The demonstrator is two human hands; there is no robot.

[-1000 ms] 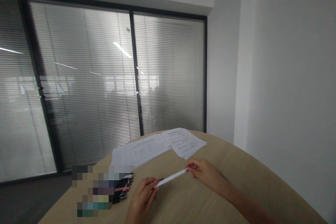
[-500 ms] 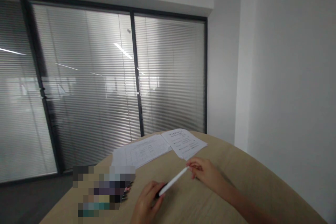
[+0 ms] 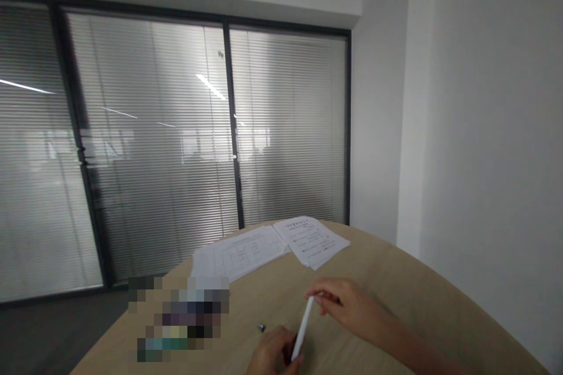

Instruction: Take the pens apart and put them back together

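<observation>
Head view: the right hand pinches the upper end of a white pen between narrowly closed fingers, while the left hand wraps its lower end — both over the pale wood counter. A small dark metal piece lies just beside the left hand; printed papers sit farther off, and a pixelated patch hides whatever lies to the left.

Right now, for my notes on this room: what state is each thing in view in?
White pen: tilted, its upper end pinched.
Right hand: pinching the pen's upper end.
Left hand: at the pen's lower end, partly out of view.
Small dark piece: lying loose on the wooden table.
Paper sheets: lying flat, in two piles.
Window blinds: lowered behind glass.
</observation>
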